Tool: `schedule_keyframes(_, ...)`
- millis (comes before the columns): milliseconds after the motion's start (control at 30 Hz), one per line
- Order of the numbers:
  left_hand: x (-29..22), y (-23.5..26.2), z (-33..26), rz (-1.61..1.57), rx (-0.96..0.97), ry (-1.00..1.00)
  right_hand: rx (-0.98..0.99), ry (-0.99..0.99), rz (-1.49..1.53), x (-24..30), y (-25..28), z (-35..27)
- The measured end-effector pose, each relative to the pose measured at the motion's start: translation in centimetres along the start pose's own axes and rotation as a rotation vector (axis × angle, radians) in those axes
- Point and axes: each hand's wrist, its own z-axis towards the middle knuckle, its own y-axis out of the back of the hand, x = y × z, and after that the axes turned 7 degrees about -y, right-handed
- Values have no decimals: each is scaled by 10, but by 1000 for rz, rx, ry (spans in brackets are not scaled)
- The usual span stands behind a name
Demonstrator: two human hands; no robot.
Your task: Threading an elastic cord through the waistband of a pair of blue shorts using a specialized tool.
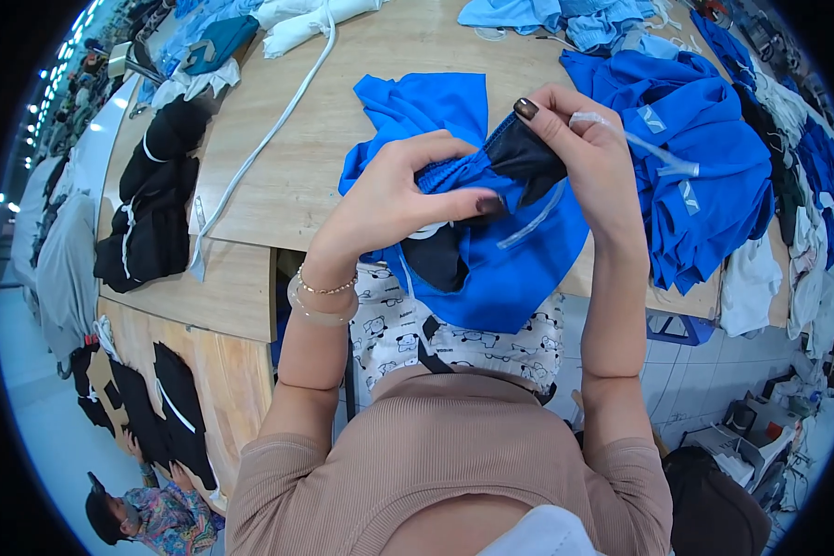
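Observation:
A bright blue garment with a gathered, elastic-looking waistband and black inner fabric hangs over the table's near edge toward my lap. My left hand is closed on the gathered band, its thumb lying across the black cloth. Higher and to the right, my right hand pinches the edge of the band between thumb and fingers, holding the black fabric out. A clear strip dangles below that hand, and another see-through piece wraps one of its fingers. Part of the garment lies flat on the table beyond my hands.
A pile of blue garments with clear strips lies to the right. Rolled black bundles tied with white and a long white tape are on the wooden table at left. At lower left, another person touches black pieces.

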Motion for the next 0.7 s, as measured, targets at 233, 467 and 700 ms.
schedule_keyframes(233,5,2,-1,-58,85,139,92,-33,62,3,3,-1)
schedule_keyframes(467,-1,4,0,-127,160,74,136,-46,129,-2,6,-1)
schedule_keyframes(700,10,3,-2,-167,178,-22,125,-44,147,0,5,0)
